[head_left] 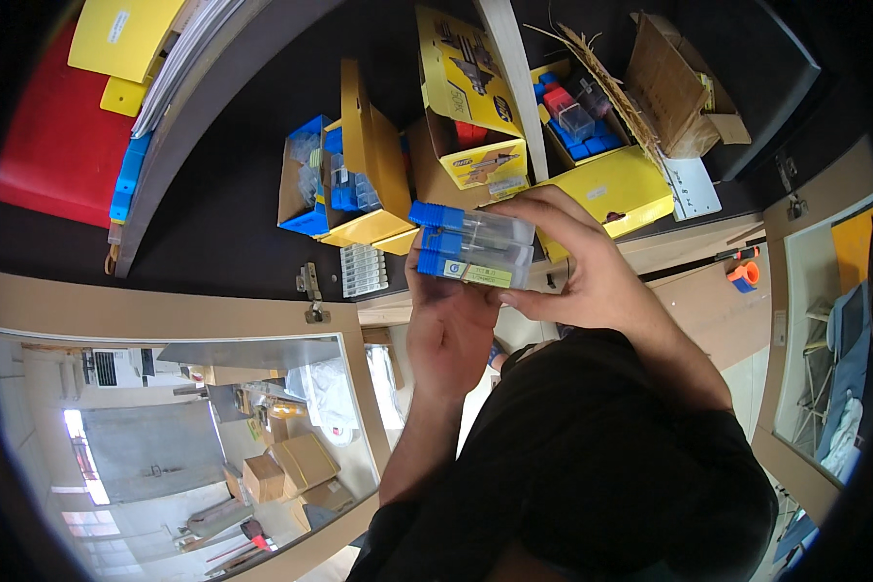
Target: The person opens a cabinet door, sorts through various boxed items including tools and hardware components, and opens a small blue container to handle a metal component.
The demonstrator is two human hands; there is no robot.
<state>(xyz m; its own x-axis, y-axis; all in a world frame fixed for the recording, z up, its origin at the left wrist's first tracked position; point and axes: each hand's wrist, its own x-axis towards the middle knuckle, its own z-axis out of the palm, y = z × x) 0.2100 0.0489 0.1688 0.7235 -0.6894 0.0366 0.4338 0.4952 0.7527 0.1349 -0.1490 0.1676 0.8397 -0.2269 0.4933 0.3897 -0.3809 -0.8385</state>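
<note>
Between my two hands is a small stack of three clear plastic cases [500, 238] with ribbed blue caps, caps pointing left. The nearest case bears a pale yellow-green label. My left hand [448, 335] supports the stack from below and at the capped end, fingers partly hidden behind it. My right hand [584, 254] grips the clear ends, thumb at the lower edge and fingers over the top. Just behind the stack stands an open yellow carton [390, 165] with more blue-capped cases inside. A printed yellow box [466, 82] is open above the stack.
On the dark shelf [233, 184], an open box of blue and red cases with a yellow flap [606, 199] stands right, beside a torn brown carton [664, 82]. A white ribbed strip [363, 270] lies by the front edge. Glass-paned doors [364, 388] hang open on both sides.
</note>
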